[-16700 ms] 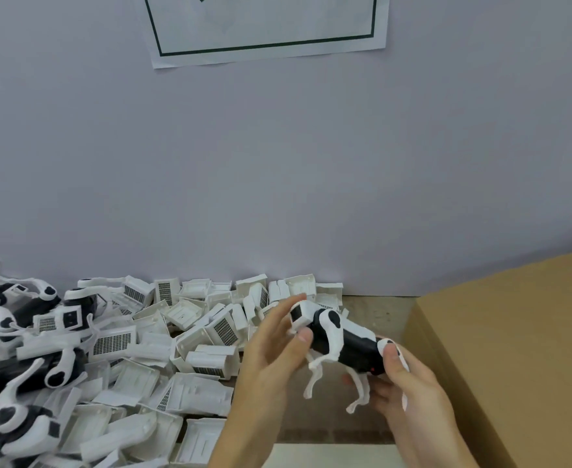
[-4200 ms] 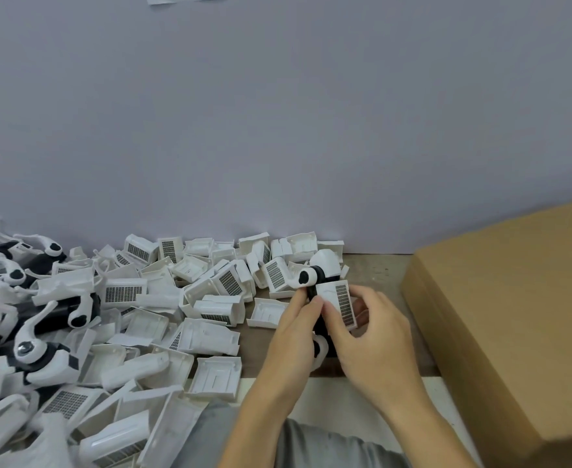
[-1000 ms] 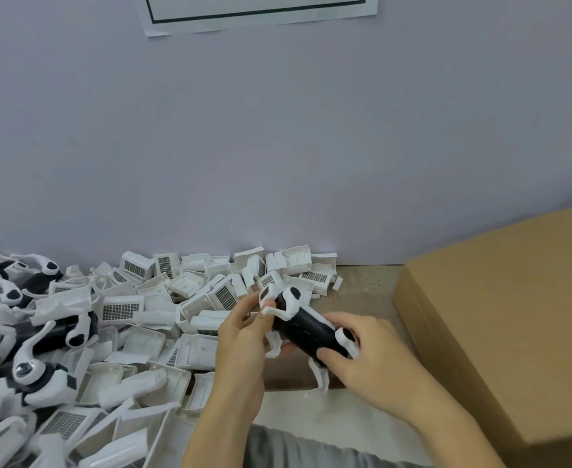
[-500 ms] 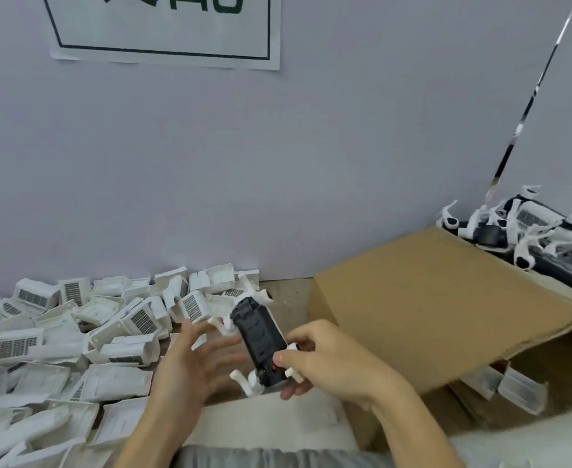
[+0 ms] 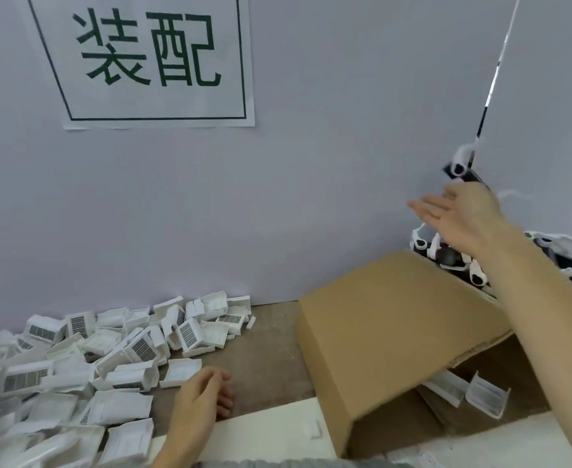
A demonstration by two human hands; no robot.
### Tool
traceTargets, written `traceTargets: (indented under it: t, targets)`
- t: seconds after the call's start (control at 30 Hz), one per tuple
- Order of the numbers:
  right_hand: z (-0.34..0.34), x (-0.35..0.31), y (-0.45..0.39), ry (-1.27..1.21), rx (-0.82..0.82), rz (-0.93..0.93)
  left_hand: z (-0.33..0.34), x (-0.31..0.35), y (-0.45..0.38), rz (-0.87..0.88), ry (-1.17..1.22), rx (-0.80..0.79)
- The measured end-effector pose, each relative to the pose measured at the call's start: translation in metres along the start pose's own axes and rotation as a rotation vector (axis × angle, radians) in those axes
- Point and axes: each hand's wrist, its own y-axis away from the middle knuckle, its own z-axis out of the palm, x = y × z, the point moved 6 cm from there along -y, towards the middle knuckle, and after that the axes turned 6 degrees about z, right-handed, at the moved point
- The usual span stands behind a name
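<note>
Light even and soft, source not in view; no glare on the pale wall [image 5: 311, 184]. Deep shadow under the raised flap of the cardboard box [image 5: 396, 325]. Motion smear on the right hand [image 5: 460, 214]; the black-and-white part [image 5: 459, 167] above it blurred worse. The heap of white parts [image 5: 109, 349] is sharp mid-frame, softer toward the lower-left corner. Wide-angle bend: edges of the sign [image 5: 156, 106] lean outward

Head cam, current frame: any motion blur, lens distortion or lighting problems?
Head view: motion blur smears the right hand and the black-and-white toy just above it; the left hand and white parts pile look sharp. Head view: wide-angle lens slants the edges of the wall sign. Head view: flat light, no glare, dark shadow only under the cardboard box flap.
</note>
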Motion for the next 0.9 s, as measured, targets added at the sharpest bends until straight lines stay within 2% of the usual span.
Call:
traceTargets:
  t: [0.1,0.2,0.33,0.43,0.53,0.63,0.73,0.9]
  targets:
    - [0.01,0.031,0.016,0.174,-0.009,-0.038,0.0,0.012,0.006,0.041,-0.167,-0.104]
    - [0.03,0.085,0.046,0.272,-0.05,-0.082,-0.017,0.039,0.008,0.189,-0.503,-0.194]
    - [0.062,0.167,0.094,0.521,-0.231,-0.112,-0.062,0.079,-0.004,0.316,-0.764,-0.243]
    - [0.084,0.237,0.12,0.56,-0.31,-0.028,-0.106,0.103,-0.02,0.348,-1.076,-0.269]
    - [0.086,0.302,0.142,0.563,-0.295,0.067,-0.157,0.114,-0.034,0.233,-1.518,-0.278]
    - [0.082,0.326,0.147,0.598,-0.292,0.107,-0.208,0.122,-0.042,0.069,-1.774,-0.225]
    - [0.08,0.319,0.144,0.555,-0.263,0.118,-0.247,0.126,-0.048,-0.105,-1.767,-0.228]
    - [0.084,0.316,0.147,0.525,-0.295,0.143,-0.276,0.122,-0.05,-0.307,-1.759,-0.433]
